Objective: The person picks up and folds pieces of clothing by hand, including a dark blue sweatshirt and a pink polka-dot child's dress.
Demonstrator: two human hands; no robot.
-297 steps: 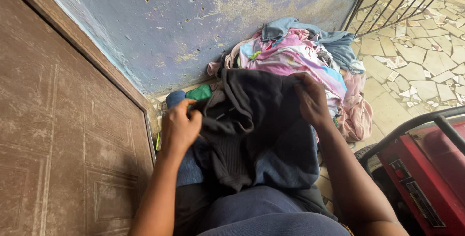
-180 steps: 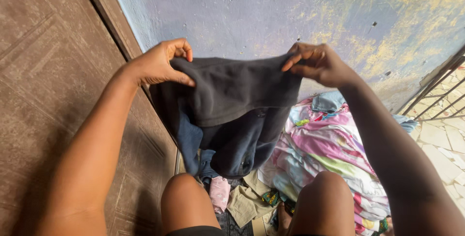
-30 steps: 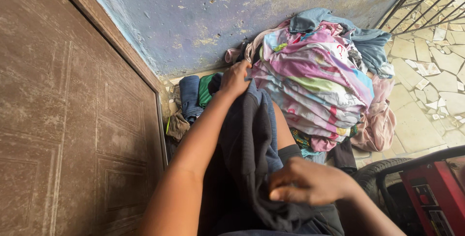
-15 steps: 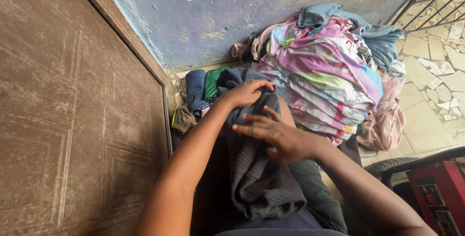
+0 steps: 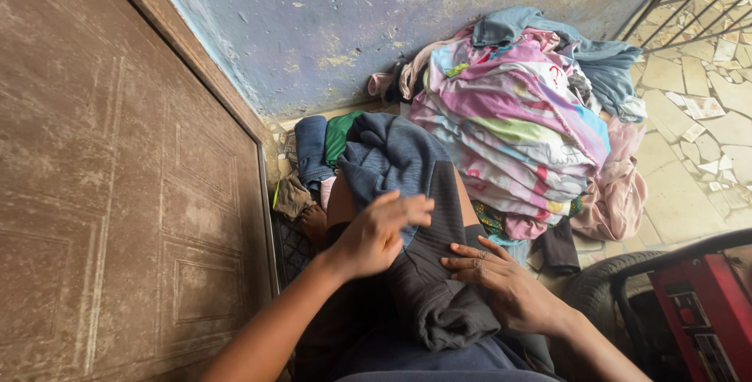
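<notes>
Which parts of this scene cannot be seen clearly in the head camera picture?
- Left hand: fingers blurred by motion.
- Dark garment: its kind unclear, being bunched and part under both hands.
- Right hand: palm hidden against the garment.
- Red machine: cut by the right edge.
- Clothes pile: lower pieces buried.
</notes>
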